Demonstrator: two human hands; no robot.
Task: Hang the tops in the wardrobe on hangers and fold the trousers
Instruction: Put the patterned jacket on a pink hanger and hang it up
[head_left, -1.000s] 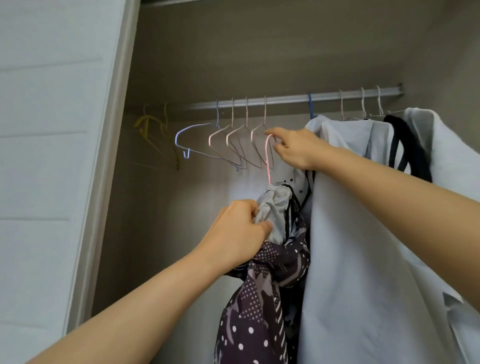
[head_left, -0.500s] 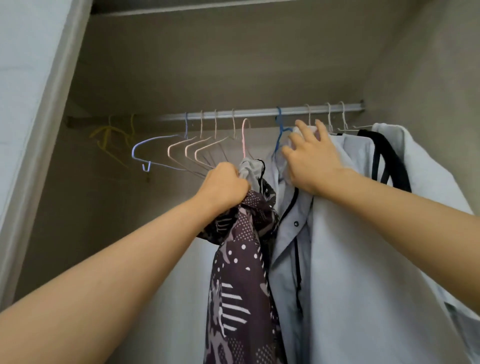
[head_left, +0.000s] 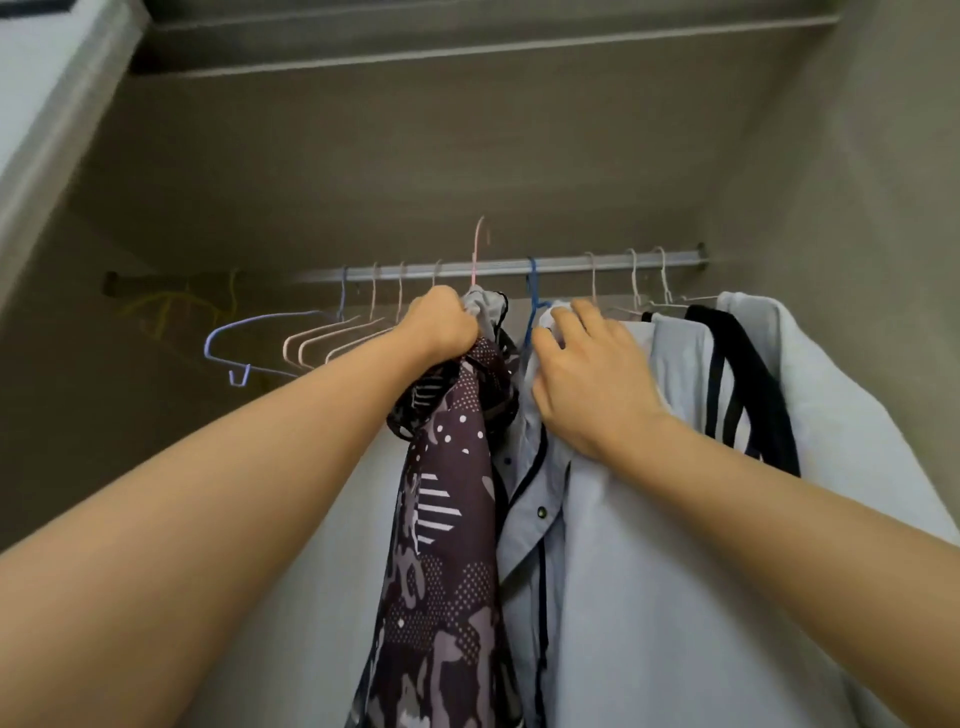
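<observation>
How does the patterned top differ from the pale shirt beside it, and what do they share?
The patterned top is dark purple with dots and stripes; the pale shirt is plain with dark piping. The top is bunched in the left hand, its pink hanger hook above the rail; the shirt hangs spread out under the right hand. Both are on hangers.

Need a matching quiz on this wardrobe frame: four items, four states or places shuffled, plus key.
Column 1
1. left hand
2. right hand
3. pink hanger of the patterned top
4. lilac hanger

Column 2
A. hangs bare on the rail, left of both hands
B. grips the patterned top
C. hook raised above the rail
D. rests on the pale shirt

Pairs: 1-B, 2-D, 3-C, 4-A
</observation>
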